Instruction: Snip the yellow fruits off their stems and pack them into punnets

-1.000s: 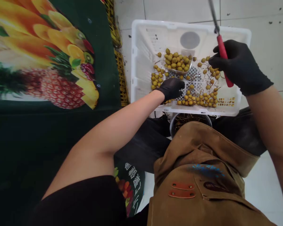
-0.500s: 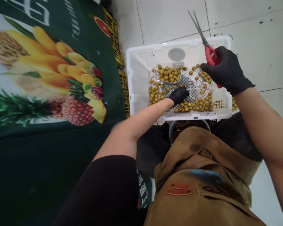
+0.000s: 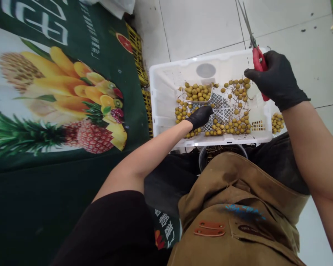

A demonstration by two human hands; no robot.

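My right hand point(image 3: 280, 79), in a black glove, grips red-handled scissors point(image 3: 257, 55) above the right end of a white plastic crate point(image 3: 166, 79). The long thin blades point up and away, slightly parted. Down inside the crate is my left hand point(image 3: 200, 117), also gloved in black, with its fingers curled together. A small round fruit shows at its fingertips; whether they grip it I cannot tell. Just beyond it, a clear plastic box point(image 3: 196, 100) is heaped with round yellow-brown longans point(image 3: 197, 91). More longans on stems point(image 3: 240, 88) lie on the right, and others point(image 3: 230, 127) along the near side.
A tub of dark stems point(image 3: 202, 157) stands between my legs, below the crate's near rim. More longans point(image 3: 277, 122) sit just outside its right end. At left, a green fruit-printed cover point(image 3: 100, 166) hangs beside yellow crates point(image 3: 135, 48). Pale floor tiles point(image 3: 194, 26) extend beyond.
My left hand has drawn back leftward within the crate, its fingers still curled. My right hand has shifted a little to the right with the scissors. The camera view has also moved slightly.
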